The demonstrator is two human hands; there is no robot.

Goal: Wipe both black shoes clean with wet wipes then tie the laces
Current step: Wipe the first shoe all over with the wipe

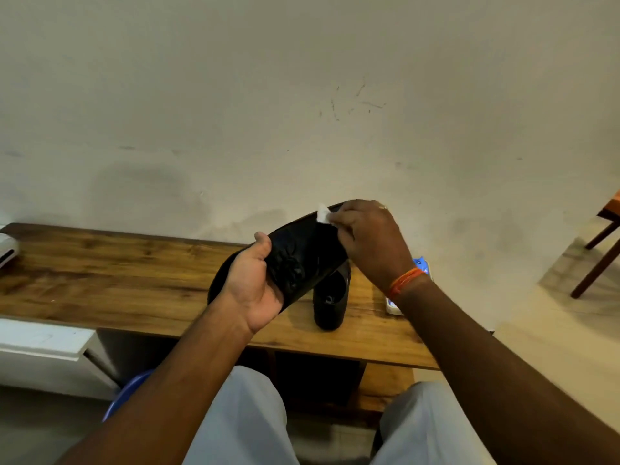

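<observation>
Left hand (255, 286) grips the first shoe (303, 255) around its heel half, fingers curled under, thumb on the edge, holding it up off the bench with the tread sole facing me. Right hand (368, 242) pinches a small white wipe (323, 217) against the toe end of that sole. Second shoe (332, 298) sits upright on the bench (110, 280), just under and behind the held one, opening up.

Handling, my read: the shoe looks light and fairly stiff through the sole, so a one-hand hold at the heel should keep it steady under rubbing. The upper is probably softer and glossy, slippery once wet, so I'd keep the hold on the sole edge or heel, not the wiped surface. The wipe is thin and limp and will bunch up; fold it and press with fingertips. Laces I can't see from this angle.

Wipe pack (396, 305), blue and white, lies on the bench at the right, mostly hidden by the right forearm, within easy reach for a fresh sheet.

Surface: wood-grain bench top, flat, against a scuffed off-white wall (302, 95). White unit (43, 347) low at left, white object (6, 246) at the bench's far-left end, chair legs (600, 256) at right on a pale floor. Blue object (129, 394) by my left knee, can't tell what.
</observation>
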